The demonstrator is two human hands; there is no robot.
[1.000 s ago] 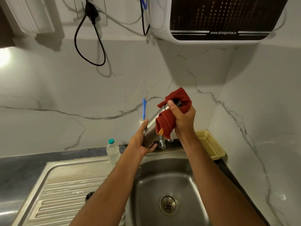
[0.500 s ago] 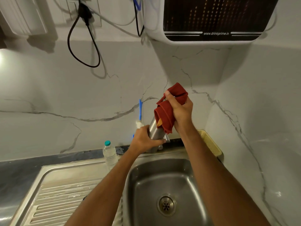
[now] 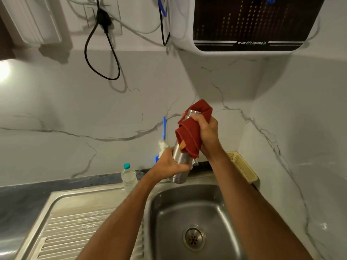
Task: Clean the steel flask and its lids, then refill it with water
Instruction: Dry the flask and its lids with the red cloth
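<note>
I hold the steel flask [image 3: 178, 156] nearly upright above the back edge of the sink basin [image 3: 212, 209]. My left hand [image 3: 171, 163] grips its lower body. A red cloth [image 3: 189, 134] is wrapped round the flask's upper half, and my right hand [image 3: 207, 135] clutches that cloth against the neck. The flask's open steel mouth [image 3: 191, 112] pokes out above the cloth. No lids are in view.
A small plastic water bottle [image 3: 128, 177] stands on the sink's back ledge. A blue-handled brush [image 3: 164, 128] leans on the marble wall. A yellow basket [image 3: 242, 167] sits in the right corner. A water purifier [image 3: 244, 25] hangs overhead. The ribbed drainboard [image 3: 75, 228] lies left.
The flask has swung from a slant to nearly upright. My left hand closed round its lower body, and my right hand with the cloth slid along the upper part, baring the mouth.
</note>
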